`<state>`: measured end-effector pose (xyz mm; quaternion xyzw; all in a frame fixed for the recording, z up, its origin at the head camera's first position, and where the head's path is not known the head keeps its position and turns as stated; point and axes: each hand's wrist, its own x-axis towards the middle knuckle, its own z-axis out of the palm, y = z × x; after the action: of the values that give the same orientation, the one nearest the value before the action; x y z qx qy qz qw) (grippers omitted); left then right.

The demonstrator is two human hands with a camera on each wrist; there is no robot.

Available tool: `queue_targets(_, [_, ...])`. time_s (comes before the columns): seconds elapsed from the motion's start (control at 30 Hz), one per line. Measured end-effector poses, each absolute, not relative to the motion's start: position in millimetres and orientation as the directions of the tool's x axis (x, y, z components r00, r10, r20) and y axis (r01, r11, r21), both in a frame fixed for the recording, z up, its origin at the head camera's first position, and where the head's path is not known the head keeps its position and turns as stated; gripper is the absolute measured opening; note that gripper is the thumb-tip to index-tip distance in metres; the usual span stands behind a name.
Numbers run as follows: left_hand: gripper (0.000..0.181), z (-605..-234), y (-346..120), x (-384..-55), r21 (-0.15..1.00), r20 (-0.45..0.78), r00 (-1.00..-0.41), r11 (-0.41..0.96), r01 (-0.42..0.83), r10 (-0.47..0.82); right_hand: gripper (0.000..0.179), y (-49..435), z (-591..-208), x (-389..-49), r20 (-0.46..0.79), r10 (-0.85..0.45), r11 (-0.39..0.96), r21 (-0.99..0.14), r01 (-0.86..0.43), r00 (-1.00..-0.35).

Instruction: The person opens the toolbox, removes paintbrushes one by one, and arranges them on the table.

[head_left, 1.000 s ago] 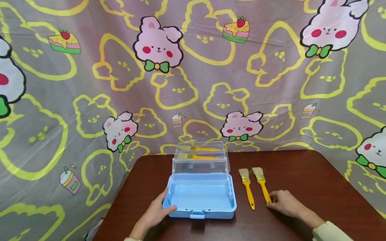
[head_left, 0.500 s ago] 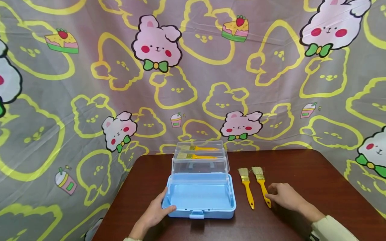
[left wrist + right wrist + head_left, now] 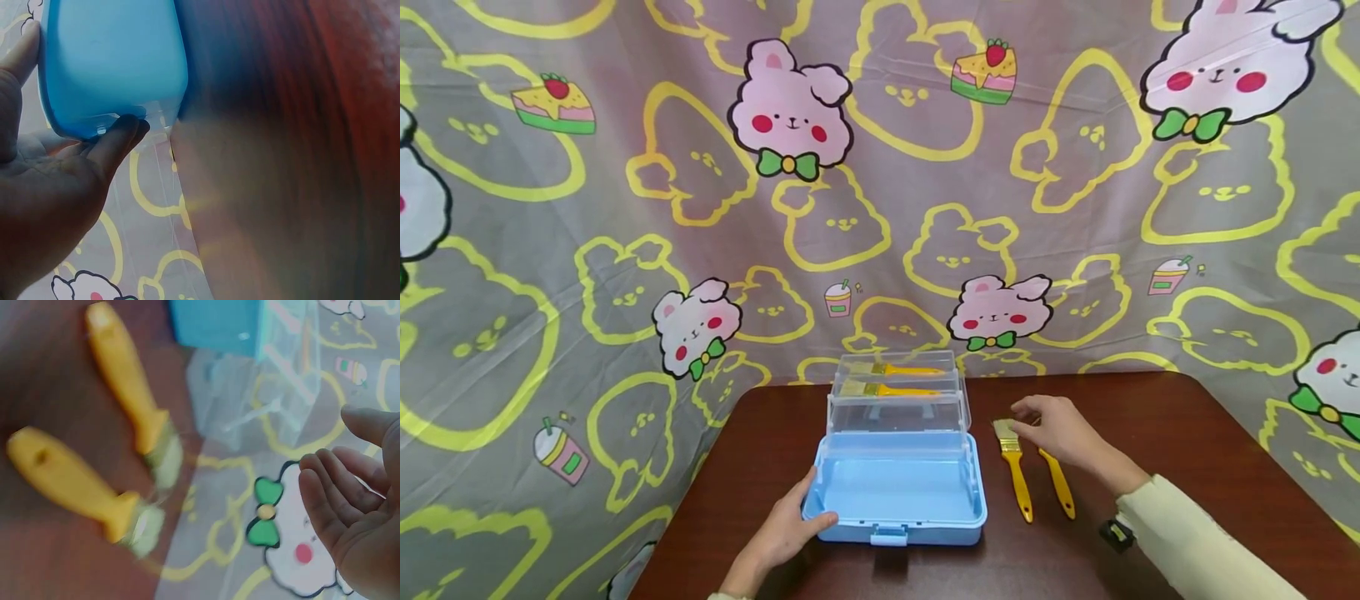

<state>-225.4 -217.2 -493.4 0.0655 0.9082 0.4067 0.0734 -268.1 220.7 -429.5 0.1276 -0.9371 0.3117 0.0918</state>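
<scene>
A light blue toolbox [image 3: 850,532] stands with its clear lid and trays [image 3: 895,414] raised at the back. My left hand [image 3: 786,521] grips its left side, thumb at the front corner. The left wrist view shows the fingers around the blue wall [image 3: 119,56]. Two yellow-handled paintbrushes lie right of the box: the nearer brush [image 3: 1017,479] shows whole, while my right hand [image 3: 1060,427] covers the bristles of the farther-right brush [image 3: 1060,490]. In the right wrist view that hand [image 3: 356,500] has loosely extended fingers and holds nothing.
Two more paintbrushes [image 3: 913,371] lie in the clear upper trays. A patterned curtain [image 3: 895,208] hangs behind the dark wooden table [image 3: 1150,442]. A small black object [image 3: 1117,535] shows by the right sleeve [image 3: 1195,533].
My right hand has left the handle end of the right paintbrush and moved up and left, over its bristles. The left hand keeps its place on the toolbox.
</scene>
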Motion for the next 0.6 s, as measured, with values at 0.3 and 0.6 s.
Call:
queue_targets(0.3, [0.101, -495.9, -217.6, -226.5, 0.757, -0.094, -0.982, 0.652, 0.037, 0.165, 0.031, 177.8, -412.1, -278.2, 0.332, -0.185, 0.711, -0.604, -0.359, -0.925])
queue_targets(0.6, [0.097, -493.9, -216.6, -227.1, 0.758, -0.095, -0.983, 0.652, 0.032, 0.159, 0.030, 153.1, -402.6, -297.6, 0.354, -0.203, 0.681, -0.620, -0.391, -0.913])
